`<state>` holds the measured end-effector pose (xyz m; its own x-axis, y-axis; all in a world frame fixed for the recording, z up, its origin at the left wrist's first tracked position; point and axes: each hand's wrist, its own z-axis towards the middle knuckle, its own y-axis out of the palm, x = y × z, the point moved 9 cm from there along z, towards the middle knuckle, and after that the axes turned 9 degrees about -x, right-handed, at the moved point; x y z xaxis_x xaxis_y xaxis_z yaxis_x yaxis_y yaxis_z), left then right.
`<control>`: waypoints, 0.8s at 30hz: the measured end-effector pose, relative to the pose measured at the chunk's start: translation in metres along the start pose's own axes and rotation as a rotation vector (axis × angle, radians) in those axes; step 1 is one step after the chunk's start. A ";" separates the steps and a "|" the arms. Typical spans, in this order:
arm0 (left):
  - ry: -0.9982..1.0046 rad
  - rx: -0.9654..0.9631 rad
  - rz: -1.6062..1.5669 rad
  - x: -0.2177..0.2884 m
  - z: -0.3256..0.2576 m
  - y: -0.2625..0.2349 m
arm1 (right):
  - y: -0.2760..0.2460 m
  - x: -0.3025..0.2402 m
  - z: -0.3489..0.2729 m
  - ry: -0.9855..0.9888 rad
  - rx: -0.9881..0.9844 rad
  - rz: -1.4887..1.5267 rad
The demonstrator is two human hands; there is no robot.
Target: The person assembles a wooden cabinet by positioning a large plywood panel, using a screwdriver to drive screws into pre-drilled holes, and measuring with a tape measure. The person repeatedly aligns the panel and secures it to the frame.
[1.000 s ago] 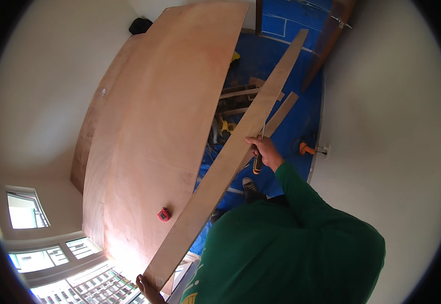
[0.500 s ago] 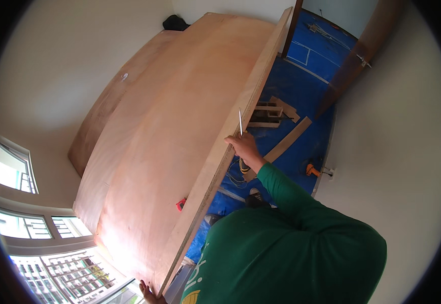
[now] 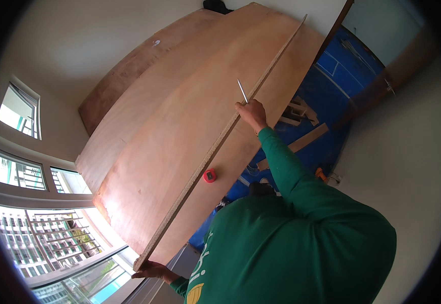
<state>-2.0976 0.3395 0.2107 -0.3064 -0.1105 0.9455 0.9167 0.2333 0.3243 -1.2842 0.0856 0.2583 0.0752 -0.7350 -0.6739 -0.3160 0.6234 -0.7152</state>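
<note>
Board [image 3: 194, 181], long and thin, crosses the head view from the near left, beside the windows [image 3: 14, 167], to the far right, turned so that its rough, narrow edge faces the camera I am watching through. It lies over a broad plywood sheet [image 3: 149, 137]; I cannot tell whether its underside touches that sheet.

At the near end, the wearer's left hand [image 3: 152, 270] meets the board's end corner, with the fingers pointing left beneath it. The rest of that hand's hold is hidden, so I cannot tell how far the fingers are closed. Farther along, the right hand [image 3: 253, 115] is curled over the edge and grips it, fingertips on the left side, knuckles on the right. From the same fist, the metal shaft of a slim tool [image 3: 242, 90] points far and left; its handle is covered by the fingers.

A red tape measure [image 3: 209, 175] sits on the sheet, just right of the board and between the two hands. At the far left, a darker panel [image 3: 129, 71] lies along the wall, and a black bundle [image 3: 216, 6] rests at its far end.

To the right, blue floor covering [image 3: 311, 84] carries loose wood pieces [image 3: 305, 109], a short plank [image 3: 309, 138] and, nearer, an orange object [image 3: 322, 174]. The green sleeve [image 3: 291, 159] and torso [image 3: 291, 248] block part of my view of that floor. A brown door [image 3: 392, 76] at the far right is blurred.
</note>
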 end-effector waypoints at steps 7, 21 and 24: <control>-0.140 -0.234 0.560 -0.077 0.095 0.041 | 0.062 -0.043 -0.024 0.006 -0.459 0.241; -0.021 -0.711 1.464 -0.152 0.265 0.182 | -0.053 0.204 -0.156 0.323 -0.166 0.256; 0.181 -1.071 1.408 -0.180 0.188 0.280 | -0.070 0.252 -0.210 0.439 -0.067 0.206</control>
<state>-1.8338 0.6061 0.1372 0.7449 -0.5136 0.4259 0.2086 -0.4270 -0.8798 -1.4415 -0.1996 0.1770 -0.3971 -0.6501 -0.6478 -0.3438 0.7598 -0.5518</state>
